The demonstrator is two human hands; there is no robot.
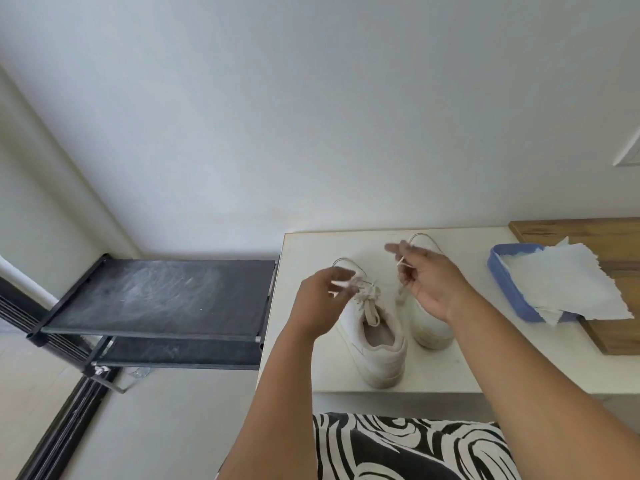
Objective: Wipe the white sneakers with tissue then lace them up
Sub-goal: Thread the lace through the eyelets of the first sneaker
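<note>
Laces rise from the left sneaker, heel toward the person; left hand and right hand each pinch 1 end, equally near.

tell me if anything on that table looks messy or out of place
The tissue is torn and ragged-edged, spilling over the rim of the blue tray onto the wooden board. The two white sneakers stand upright side by side; nothing else on the table stands out.
</note>
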